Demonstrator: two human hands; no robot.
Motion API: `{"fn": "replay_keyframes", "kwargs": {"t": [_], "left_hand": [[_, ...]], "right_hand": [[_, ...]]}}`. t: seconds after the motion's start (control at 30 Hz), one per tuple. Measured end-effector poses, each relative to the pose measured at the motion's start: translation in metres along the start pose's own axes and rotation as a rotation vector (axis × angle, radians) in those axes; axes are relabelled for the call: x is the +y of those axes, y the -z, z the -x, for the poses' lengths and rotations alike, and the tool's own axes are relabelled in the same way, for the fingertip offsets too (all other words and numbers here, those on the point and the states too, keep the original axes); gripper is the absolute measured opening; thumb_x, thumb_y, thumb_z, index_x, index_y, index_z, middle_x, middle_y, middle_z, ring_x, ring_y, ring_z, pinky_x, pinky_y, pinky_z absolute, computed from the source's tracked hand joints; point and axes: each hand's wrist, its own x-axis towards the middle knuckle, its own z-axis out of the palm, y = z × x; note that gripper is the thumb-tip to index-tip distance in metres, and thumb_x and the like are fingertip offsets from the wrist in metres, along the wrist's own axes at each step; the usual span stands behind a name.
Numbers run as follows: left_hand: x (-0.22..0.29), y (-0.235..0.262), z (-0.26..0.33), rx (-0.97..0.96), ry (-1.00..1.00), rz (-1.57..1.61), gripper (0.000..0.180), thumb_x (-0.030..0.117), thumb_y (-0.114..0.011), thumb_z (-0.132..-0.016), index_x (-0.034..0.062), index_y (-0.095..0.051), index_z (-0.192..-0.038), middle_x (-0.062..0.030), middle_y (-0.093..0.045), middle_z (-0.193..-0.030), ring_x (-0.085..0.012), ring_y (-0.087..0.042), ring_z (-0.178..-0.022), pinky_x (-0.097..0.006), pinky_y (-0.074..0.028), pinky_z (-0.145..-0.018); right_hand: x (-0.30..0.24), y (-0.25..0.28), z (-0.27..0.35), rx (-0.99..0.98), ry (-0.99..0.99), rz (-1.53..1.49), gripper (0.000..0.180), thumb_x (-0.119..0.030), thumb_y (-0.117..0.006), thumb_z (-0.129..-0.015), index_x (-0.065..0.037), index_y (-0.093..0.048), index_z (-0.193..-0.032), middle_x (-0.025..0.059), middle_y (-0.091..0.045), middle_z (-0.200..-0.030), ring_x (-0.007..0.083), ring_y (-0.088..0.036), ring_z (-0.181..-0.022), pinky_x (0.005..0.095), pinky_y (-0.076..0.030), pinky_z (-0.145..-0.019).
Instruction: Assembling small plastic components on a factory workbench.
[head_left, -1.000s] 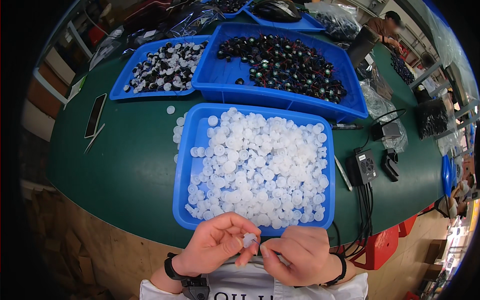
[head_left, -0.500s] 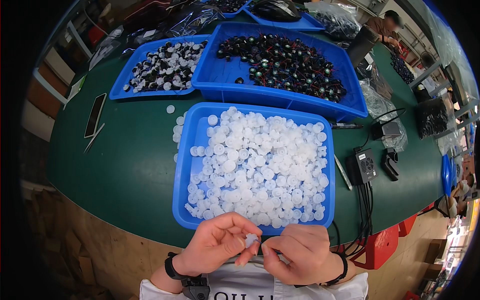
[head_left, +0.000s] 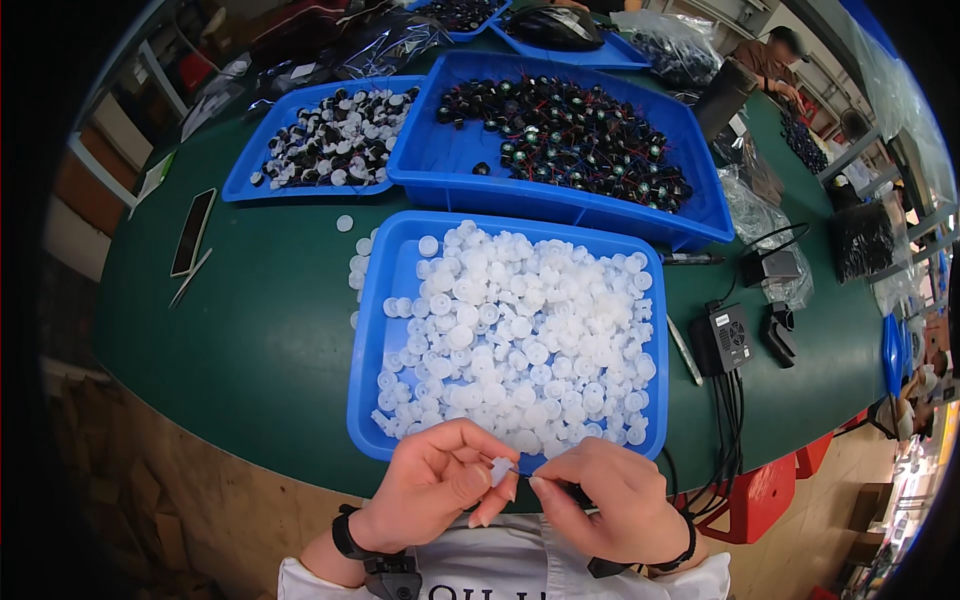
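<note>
My left hand pinches a small translucent white plastic cap between thumb and fingers. Close beside it, my right hand is closed, thumb against forefinger, on a thin dark wire that reaches toward the cap. Something dark shows partly under the right fingers; its shape is hidden. Both hands are just off the near edge of a blue tray heaped with similar white plastic caps.
Behind stands a larger blue bin of black parts with wires. Left of it, a blue tray holds black-and-white pieces. A phone, tweezers and a black boxy device with cables lie around. A person works at far right.
My right hand has shifted slightly right, away from the cap, and more of the thin dark wire shows between the hands. My left hand keeps the cap in nearly the same place.
</note>
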Motion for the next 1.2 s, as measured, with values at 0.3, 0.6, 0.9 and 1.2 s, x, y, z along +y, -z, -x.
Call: {"fn": "replay_keyframes", "kwargs": {"t": [0.3,0.6,0.9,1.2], "left_hand": [[-0.001,-0.002,0.000,0.035,0.014,0.032,0.030,0.019,-0.052,-0.088,-0.0062,-0.048,-0.103,-0.0134,-0.058,-0.080,-0.0115,-0.048,-0.055,-0.022,-0.038,-0.050],[-0.001,0.000,-0.002,0.009,0.002,0.124,0.026,0.013,-0.050,-0.089,-0.0071,-0.048,-0.105,-0.0127,-0.058,-0.082,-0.0107,-0.050,-0.058,-0.021,-0.041,-0.054],[-0.001,-0.006,0.000,0.079,-0.050,-0.092,0.023,0.009,-0.047,-0.089,-0.0085,-0.048,-0.105,-0.0130,-0.057,-0.078,-0.0116,-0.053,-0.061,-0.023,-0.044,-0.057],[-0.004,-0.006,-0.001,0.060,-0.018,0.084,0.029,0.015,-0.047,-0.090,-0.0089,-0.047,-0.107,-0.0134,-0.056,-0.076,-0.0121,-0.050,-0.057,-0.023,-0.040,-0.055]], "right_hand": [[-0.003,-0.003,-0.003,-0.002,0.037,-0.011,0.023,0.002,-0.064,-0.068,0.004,-0.055,-0.089,0.0105,-0.053,-0.071,0.0227,-0.053,-0.058,0.0292,-0.043,-0.048],[0.007,-0.013,0.004,0.166,0.175,0.190,0.020,0.006,-0.065,-0.063,0.003,-0.059,-0.082,0.0078,-0.057,-0.065,0.0175,-0.052,-0.048,0.0252,-0.041,-0.042],[0.001,-0.016,0.000,0.130,0.191,0.373,0.029,-0.004,-0.065,-0.064,0.005,-0.055,-0.089,0.0059,-0.050,-0.067,0.0157,-0.048,-0.051,0.0238,-0.039,-0.041],[0.011,-0.018,0.004,0.216,0.282,0.315,0.022,0.000,-0.063,-0.063,0.004,-0.057,-0.084,0.0083,-0.055,-0.074,0.0151,-0.049,-0.052,0.0232,-0.039,-0.041]]}}
